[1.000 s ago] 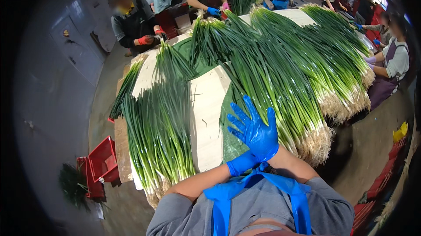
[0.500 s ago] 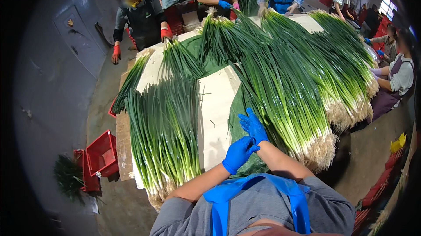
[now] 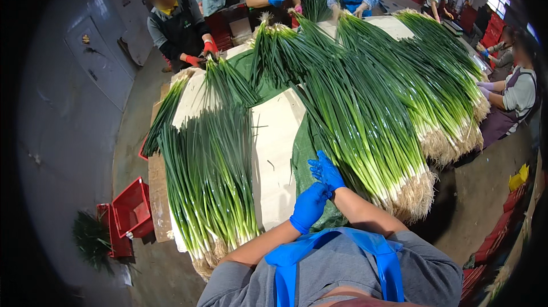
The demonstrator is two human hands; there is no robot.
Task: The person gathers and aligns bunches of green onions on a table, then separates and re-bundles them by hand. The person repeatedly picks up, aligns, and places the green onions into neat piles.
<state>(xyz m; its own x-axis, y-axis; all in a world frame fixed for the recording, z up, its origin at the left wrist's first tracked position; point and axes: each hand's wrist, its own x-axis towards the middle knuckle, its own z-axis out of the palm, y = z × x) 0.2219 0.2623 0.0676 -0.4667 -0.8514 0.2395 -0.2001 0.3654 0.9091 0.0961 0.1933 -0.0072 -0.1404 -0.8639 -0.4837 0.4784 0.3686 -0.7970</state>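
Both of my hands wear blue gloves and are together above the near edge of the table. My left hand [image 3: 310, 206] is closed in a pinch at the wrist of my right glove, on its cuff. My right hand [image 3: 326, 170] holds nothing; its fingers point up and away, loosely stretched out. Left of them lies a wide row of green onions [image 3: 211, 187], roots toward me. Close on the right is a larger heap of green onions [image 3: 365, 130], its pale roots hanging over the near edge.
The pale table board [image 3: 277, 130] and a green sheet [image 3: 302, 161] show between the heaps. Red crates [image 3: 134, 207] stand on the floor at left. Across the table, a person in red gloves [image 3: 197, 59] handles onions; other people stand along the far and right sides.
My left hand has closed at the right glove's cuff, and my right hand has dropped slightly. Across the table, the red-gloved person's lowered hand has come up to the onions.
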